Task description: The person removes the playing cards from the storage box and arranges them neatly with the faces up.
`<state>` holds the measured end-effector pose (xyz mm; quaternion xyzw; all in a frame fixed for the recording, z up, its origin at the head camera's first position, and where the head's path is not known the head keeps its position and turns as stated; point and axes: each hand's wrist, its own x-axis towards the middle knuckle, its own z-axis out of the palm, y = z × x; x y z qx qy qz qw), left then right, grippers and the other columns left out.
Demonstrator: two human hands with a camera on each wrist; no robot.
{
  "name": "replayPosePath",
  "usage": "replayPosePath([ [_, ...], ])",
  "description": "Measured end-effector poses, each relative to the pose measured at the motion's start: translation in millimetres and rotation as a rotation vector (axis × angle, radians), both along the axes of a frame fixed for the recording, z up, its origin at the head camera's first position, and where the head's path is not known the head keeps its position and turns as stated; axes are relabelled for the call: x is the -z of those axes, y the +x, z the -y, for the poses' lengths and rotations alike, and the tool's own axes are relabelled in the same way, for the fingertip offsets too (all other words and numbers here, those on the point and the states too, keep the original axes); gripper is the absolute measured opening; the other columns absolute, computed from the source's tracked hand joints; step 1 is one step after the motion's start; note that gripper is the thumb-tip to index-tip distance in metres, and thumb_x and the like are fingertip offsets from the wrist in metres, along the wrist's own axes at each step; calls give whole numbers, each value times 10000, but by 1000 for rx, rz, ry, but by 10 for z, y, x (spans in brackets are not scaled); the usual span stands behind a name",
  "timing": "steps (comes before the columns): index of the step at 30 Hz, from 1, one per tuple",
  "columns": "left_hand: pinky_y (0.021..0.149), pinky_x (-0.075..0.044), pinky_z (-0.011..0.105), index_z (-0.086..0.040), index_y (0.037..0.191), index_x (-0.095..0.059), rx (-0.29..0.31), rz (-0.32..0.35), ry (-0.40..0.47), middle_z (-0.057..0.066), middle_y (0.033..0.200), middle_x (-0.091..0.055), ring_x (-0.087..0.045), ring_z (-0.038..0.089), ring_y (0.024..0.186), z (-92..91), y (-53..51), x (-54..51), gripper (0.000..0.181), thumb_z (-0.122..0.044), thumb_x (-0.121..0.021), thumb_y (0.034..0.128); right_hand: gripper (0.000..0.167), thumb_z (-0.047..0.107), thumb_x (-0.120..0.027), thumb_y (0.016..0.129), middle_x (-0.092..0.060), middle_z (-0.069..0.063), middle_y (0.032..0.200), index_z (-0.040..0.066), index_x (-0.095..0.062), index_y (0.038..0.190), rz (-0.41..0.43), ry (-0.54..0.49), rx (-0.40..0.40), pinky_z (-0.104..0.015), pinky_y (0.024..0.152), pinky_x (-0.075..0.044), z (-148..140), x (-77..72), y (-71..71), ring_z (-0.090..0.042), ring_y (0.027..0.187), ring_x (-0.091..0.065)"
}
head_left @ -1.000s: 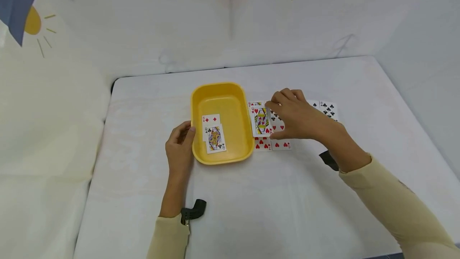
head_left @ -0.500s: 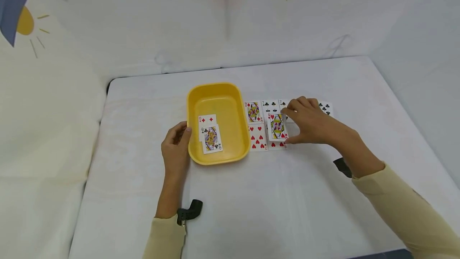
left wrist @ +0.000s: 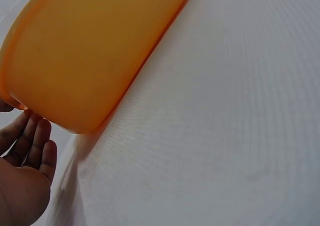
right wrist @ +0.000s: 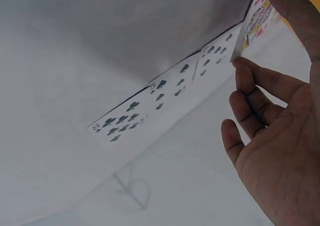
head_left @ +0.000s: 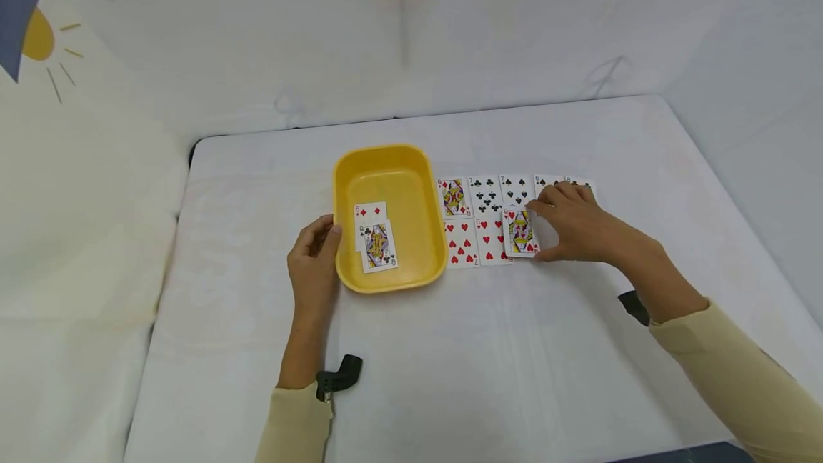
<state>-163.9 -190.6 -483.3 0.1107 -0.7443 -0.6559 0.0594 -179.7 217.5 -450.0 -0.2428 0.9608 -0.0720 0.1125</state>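
Note:
A yellow plastic tray [head_left: 419, 234] stands left of the playing cards. My left hand [head_left: 313, 263] grips its left rim, thumb on top; in the left wrist view the fingers [left wrist: 37, 141] touch its outer wall. Inside the tray lie a six of diamonds [head_left: 371, 213] and, overlapping it, a queen of clubs [head_left: 378, 246]. My right hand [head_left: 575, 227] pinches a queen of hearts [head_left: 519, 232] by its edges, at the right end of the lower card row. The right wrist view shows this card [right wrist: 257, 19] tilted between thumb and fingers; whether more cards lie under it, I cannot tell.
Face-up cards form an upper row: queen of diamonds [head_left: 454, 198], seven of clubs [head_left: 485, 195], seven of spades [head_left: 516, 191], then cards partly behind my right hand. Below are a seven of hearts [head_left: 461, 243] and six of hearts [head_left: 491, 241]. A white cloth covers the table [head_left: 450, 363].
My right hand has carried the queen of hearts rightward, from beside the tray past the six of hearts, uncovering the cards beneath. The left hand stays on the tray.

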Motion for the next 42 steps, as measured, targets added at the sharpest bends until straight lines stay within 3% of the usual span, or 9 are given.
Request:
replayPosePath([
  [8,927,-469,237,-104,1264,-671,-7,-32,-2,38,1192,-637,-567,164,1059,63,-51,208,347,-306,-662,981,789,356,-918,673,-511,-141,1188,-9,-592,1293,23,-13,-9,-537,916,-289,-59,37,24,-357,1160,-390],
  [17,913,-474,230,-109,1259,-677,-15,-47,0,40,1189,-640,-571,171,1049,86,-68,225,345,-307,-668,977,806,370,-916,684,-515,-145,1204,-8,-582,1313,59,5,12,-556,962,-282,-55,89,17,-366,1192,-378],
  [22,910,-469,220,-67,1288,-654,-5,-28,5,73,1215,-631,-562,163,1052,74,-55,146,343,-240,-650,991,845,388,-916,683,-502,-141,1217,-2,-559,1342,72,7,25,-558,974,-268,-61,93,22,-371,1210,-364],
  [29,901,-463,202,24,1304,-618,3,-11,-17,150,1228,-617,-556,148,1033,-4,23,-142,350,-159,-613,1006,840,399,-902,702,-493,-142,1217,-3,-555,1353,63,-18,34,-556,965,-263,-50,51,12,-366,1199,-363],
  [42,895,-469,204,28,1297,-622,3,10,20,156,1227,-620,-558,152,1021,-35,25,-132,344,-143,-626,998,772,388,-875,753,-524,-110,1232,28,-569,1363,25,-121,24,-540,1016,-257,224,-95,-70,-332,1227,-377],
])
